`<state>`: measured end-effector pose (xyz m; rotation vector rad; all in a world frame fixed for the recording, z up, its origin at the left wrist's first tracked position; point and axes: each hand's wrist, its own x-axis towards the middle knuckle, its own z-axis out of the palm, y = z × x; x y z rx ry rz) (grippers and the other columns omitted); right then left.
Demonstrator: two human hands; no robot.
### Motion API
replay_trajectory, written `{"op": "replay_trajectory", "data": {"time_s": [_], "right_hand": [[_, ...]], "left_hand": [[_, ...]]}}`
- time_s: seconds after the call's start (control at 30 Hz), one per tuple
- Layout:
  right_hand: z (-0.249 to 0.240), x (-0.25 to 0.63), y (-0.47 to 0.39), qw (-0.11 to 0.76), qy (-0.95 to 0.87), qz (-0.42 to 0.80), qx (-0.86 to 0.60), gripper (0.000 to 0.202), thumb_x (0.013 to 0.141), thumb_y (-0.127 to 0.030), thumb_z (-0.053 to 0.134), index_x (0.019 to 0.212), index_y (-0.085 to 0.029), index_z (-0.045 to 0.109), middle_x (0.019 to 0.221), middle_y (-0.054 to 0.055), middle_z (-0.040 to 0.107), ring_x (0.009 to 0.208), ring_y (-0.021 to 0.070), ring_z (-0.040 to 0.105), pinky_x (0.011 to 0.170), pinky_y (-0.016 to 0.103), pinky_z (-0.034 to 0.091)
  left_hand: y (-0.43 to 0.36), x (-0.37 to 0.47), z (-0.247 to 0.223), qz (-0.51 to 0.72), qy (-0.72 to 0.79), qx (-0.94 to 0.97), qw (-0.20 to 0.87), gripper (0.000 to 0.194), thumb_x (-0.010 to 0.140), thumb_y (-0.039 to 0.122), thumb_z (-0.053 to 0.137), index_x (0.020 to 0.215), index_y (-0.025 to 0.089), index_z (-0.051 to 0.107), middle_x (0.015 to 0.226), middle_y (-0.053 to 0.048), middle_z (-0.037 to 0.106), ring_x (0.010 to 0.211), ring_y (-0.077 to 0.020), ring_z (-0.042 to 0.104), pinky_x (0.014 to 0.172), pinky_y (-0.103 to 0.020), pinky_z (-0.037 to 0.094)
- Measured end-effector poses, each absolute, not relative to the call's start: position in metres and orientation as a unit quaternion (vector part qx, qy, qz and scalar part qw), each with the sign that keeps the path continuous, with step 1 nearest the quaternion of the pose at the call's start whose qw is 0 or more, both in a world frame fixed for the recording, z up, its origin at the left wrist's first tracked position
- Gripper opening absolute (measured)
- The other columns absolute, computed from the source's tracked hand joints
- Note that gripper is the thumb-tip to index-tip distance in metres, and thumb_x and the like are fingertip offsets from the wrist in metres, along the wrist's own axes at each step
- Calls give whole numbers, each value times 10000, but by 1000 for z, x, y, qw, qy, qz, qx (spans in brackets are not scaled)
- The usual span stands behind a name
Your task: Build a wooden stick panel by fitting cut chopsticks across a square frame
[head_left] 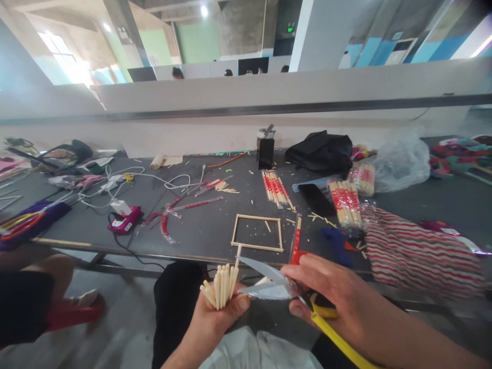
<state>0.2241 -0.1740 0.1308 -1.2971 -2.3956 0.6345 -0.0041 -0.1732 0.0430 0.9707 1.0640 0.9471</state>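
Note:
A bundle of pale wooden sticks (223,286) is gripped in my left hand (215,320), with one stick standing higher than the others. My right hand (330,289) holds scissors (272,279) with yellow handles, their blades apart and pointing at the bundle. The upper blade's tip lies close to the taller stick. Just beyond my hands, a rectangular frame of thin sticks (257,248) lies flat on the dark table (207,228). A narrow red and clear wrapper (297,233) lies to its right.
Wrapped stick packs (345,204), a phone (317,200), a black bag (321,151) and striped cloth (418,256) are at the right. White cables (172,183), red wrappers (165,225) and a purple-pink box (125,221) are at the left. Another person's leg (49,274) shows at far left.

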Motion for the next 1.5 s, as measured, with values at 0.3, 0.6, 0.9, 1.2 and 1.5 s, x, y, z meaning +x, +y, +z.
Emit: {"op": "replay_trajectory", "data": {"time_s": [0.3,0.6,0.9,1.2,1.5], "right_hand": [[125,225,-176,158,-849,230,-448,25,866,-199,518,873,-218,534,767,-1,554,684,132,530,614,236,409],[119,226,-176,166,-854,231,-435,144,774,-120,504,880,-210,542,760,4,561,658,131,513,585,244,394],[112,232,-178,181,-854,210,-440,241,797,-124,481,1005,-217,563,751,2,602,645,134,538,595,247,410],[120,229,-178,209,-832,228,-460,201,867,-211,548,1067,-236,550,851,10,624,707,121,578,640,224,443],[128,226,-175,163,-856,213,-441,58,838,-166,522,855,-218,541,751,-3,571,670,127,527,605,228,395]], "left_hand": [[-170,-9,42,390,459,449,660,432,639,517,746,668,100,638,519,38,389,461,-44,290,422,-198,218],[-177,-3,41,424,472,415,653,457,583,543,771,628,111,629,512,41,389,460,-42,282,427,-199,209],[-169,-11,42,392,461,474,640,407,588,516,772,675,120,743,570,-50,558,502,-104,416,439,-222,302],[-168,-8,38,427,449,450,643,404,619,497,763,706,111,682,625,-11,518,485,-63,369,434,-203,266],[-169,-8,36,420,438,441,661,397,618,476,774,648,127,587,558,30,443,500,-63,343,461,-201,267]]}}
